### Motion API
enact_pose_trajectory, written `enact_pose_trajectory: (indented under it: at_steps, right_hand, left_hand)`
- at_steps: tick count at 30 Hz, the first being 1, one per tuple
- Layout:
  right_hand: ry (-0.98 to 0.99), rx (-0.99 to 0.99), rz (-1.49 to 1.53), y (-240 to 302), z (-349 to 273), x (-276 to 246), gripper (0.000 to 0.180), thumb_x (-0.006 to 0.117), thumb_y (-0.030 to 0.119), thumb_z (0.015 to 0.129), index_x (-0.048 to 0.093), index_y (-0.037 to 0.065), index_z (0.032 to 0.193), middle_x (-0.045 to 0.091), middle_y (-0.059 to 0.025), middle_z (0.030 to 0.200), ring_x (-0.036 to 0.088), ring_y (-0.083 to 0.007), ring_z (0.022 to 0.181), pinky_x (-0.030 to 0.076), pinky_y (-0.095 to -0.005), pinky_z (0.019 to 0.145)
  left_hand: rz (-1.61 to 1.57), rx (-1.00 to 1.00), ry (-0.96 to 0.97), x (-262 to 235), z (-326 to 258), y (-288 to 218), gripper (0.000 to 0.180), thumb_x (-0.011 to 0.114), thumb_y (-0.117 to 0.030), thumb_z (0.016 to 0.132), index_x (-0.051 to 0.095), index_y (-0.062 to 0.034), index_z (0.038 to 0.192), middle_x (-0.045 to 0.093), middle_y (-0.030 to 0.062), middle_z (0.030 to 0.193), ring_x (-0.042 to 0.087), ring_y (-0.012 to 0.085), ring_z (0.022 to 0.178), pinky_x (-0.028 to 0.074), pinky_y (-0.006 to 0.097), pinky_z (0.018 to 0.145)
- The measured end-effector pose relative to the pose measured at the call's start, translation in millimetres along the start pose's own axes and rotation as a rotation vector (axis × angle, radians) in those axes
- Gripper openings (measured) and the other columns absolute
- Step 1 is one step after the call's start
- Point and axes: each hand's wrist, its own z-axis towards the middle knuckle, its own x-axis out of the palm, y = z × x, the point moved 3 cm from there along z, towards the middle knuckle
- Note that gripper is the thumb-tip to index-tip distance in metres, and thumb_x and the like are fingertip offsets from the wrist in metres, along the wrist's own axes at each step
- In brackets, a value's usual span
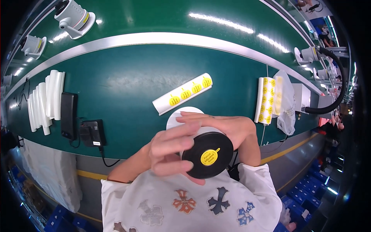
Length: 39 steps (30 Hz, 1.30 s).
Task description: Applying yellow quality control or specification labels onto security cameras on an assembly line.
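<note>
Close to my chest is a white cylindrical device with a black round end (218, 145) that faces up toward me and carries a round yellow sticker (209, 157) with a small tail. Its white round base (181, 113) shows beyond my hands. My left hand (170, 149) curls round the left side, fingers at the black rim, one fingertip showing below it. My right hand (228, 125) wraps the far side of the white body, which hides most of its fingers. A curled white strip of round yellow stickers (185, 93) lies on the green table (127, 116) just beyond.
White rolls (50, 96), a black box-shaped unit (68, 116) and a black adapter with cable (92, 132) lie left. More sticker sheets (266, 100) and a clear plastic bag (286, 102) are right. Similar white devices (73, 17) stand beyond the pale ledge (154, 38).
</note>
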Motion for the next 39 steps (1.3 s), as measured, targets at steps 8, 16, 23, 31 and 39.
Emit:
enact_pose_trajectory:
  at_steps: [8, 16, 23, 31, 39]
  right_hand:
    - [-0.512, -0.087, 0.142, 4.4, -14.9, 2.6, 0.072, 0.083, 0.019, 0.069, 0.047, 0.000, 0.128, 0.053, -0.0140, 0.129, 0.050, -0.0263, 0.119, 0.039, -0.0380, 0.102]
    - [-0.566, -0.417, 0.184, 19.6, 16.2, 2.3, 0.064, 0.080, 0.018, 0.074, 0.045, 0.007, 0.127, 0.057, -0.0160, 0.118, 0.054, -0.0247, 0.112, 0.046, -0.0378, 0.094]
    - [-0.518, -0.045, 0.474, 31.6, 21.1, 13.4, 0.059, 0.075, 0.009, 0.077, 0.047, 0.003, 0.128, 0.058, -0.0100, 0.123, 0.057, -0.0143, 0.108, 0.049, -0.0233, 0.088]
    - [-0.529, -0.297, 0.537, 43.3, 20.9, 22.1, 0.059, 0.070, 0.003, 0.078, 0.044, 0.005, 0.130, 0.056, -0.0137, 0.126, 0.058, -0.0187, 0.110, 0.051, -0.0263, 0.090]
    - [-0.746, -0.456, 0.632, 69.2, 3.1, 10.7, 0.091, 0.080, 0.034, 0.072, 0.034, -0.007, 0.139, 0.051, -0.0262, 0.131, 0.051, -0.0313, 0.122, 0.039, -0.0399, 0.105]
  left_hand:
    - [0.007, -0.525, 0.103, -48.1, -15.8, 24.2, 0.114, 0.076, -0.062, 0.065, 0.020, -0.0008, 0.143, 0.024, 0.0270, 0.146, 0.027, 0.0409, 0.137, 0.020, 0.054, 0.111]
    - [-0.889, -1.304, -0.263, -18.9, -56.5, 29.4, 0.135, 0.081, -0.063, 0.053, 0.001, -0.0159, 0.151, 0.025, 0.0210, 0.148, 0.029, 0.0341, 0.138, 0.027, 0.047, 0.113]
    - [-1.055, -1.382, -0.313, -10.5, -48.7, 35.6, 0.131, 0.070, -0.075, 0.053, 0.011, -0.0103, 0.151, 0.032, 0.0189, 0.145, 0.034, 0.0321, 0.135, 0.029, 0.046, 0.112]
    - [-1.017, -1.389, -0.431, -14.0, -39.7, 34.2, 0.118, 0.061, -0.074, 0.060, 0.023, -0.0044, 0.147, 0.036, 0.0192, 0.143, 0.039, 0.0317, 0.131, 0.032, 0.044, 0.108]
    - [-1.023, -1.302, -0.488, -25.7, -29.6, 36.8, 0.115, 0.068, -0.067, 0.059, 0.024, -0.0075, 0.147, 0.041, 0.0284, 0.135, 0.045, 0.0398, 0.125, 0.038, 0.049, 0.104]
